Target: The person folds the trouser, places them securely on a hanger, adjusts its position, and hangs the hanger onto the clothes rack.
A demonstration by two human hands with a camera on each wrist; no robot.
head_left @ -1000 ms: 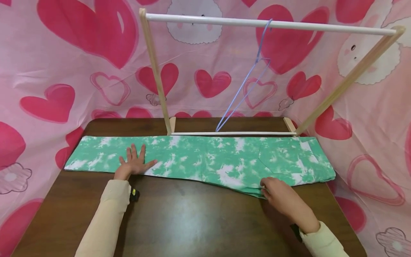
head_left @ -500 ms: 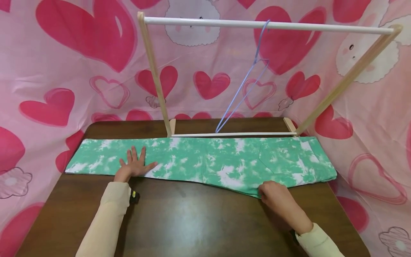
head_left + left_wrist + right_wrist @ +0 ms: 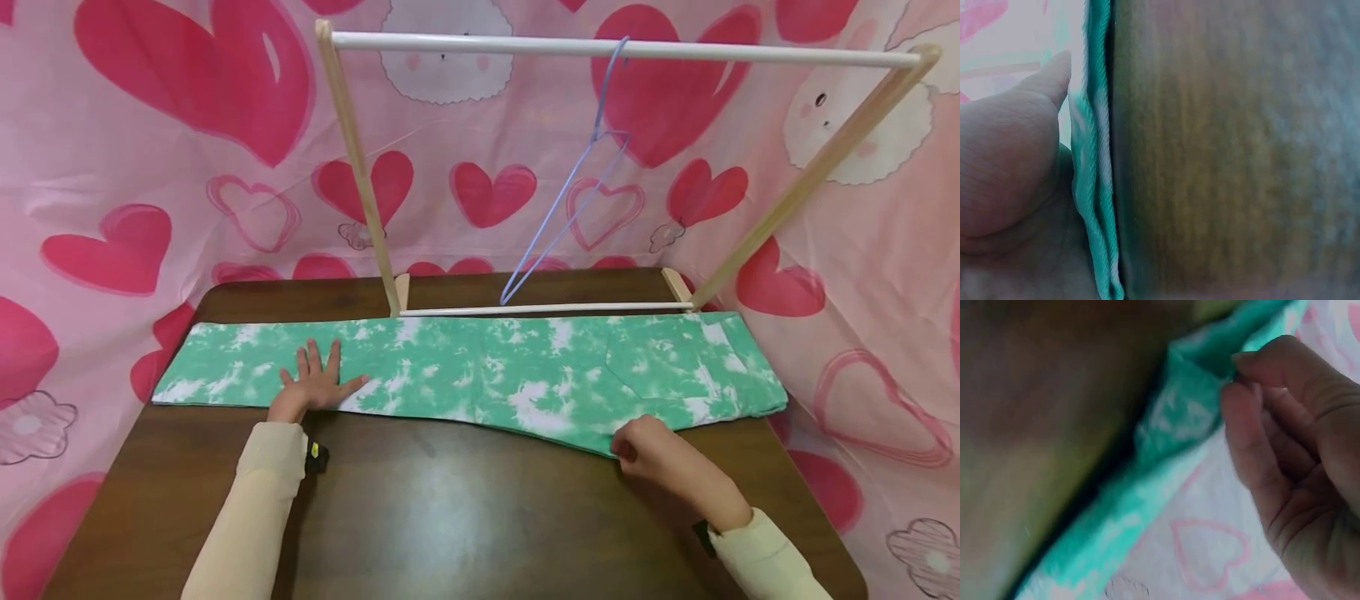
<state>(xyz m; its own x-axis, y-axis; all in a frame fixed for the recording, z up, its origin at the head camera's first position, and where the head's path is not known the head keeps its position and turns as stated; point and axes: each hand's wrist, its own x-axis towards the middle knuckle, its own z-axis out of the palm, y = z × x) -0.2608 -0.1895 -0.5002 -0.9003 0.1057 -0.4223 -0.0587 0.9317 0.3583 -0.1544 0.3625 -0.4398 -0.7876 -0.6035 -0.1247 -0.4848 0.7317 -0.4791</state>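
Green and white tie-dye trousers point(image 3: 442, 367), folded lengthwise, lie flat across the table, the waist end with a back pocket point(image 3: 660, 362) on the right. My left hand point(image 3: 311, 387) rests on the leg part with fingers spread. In the left wrist view its thumb point(image 3: 1035, 100) lies beside the layered cloth edge point(image 3: 1094, 144). At the pointed crotch corner of the near edge, my right hand point(image 3: 648, 450) pinches the cloth. The right wrist view shows thumb and forefinger point(image 3: 1244, 419) at the green fabric point(image 3: 1185, 412), where the layers part slightly.
Behind the trousers stands a rack with wooden side posts point(image 3: 817, 175) and a white top bar point(image 3: 480, 43). A blue wire hanger point(image 3: 558, 200) hangs from that bar. Brown table surface point(image 3: 442, 517) lies in front. Heart-patterned cloth point(image 3: 487, 125) surrounds the table.
My right hand has shifted slightly at the crotch corner, closing on the cloth, then drawing it a little to the right. The left hand has stayed in place.
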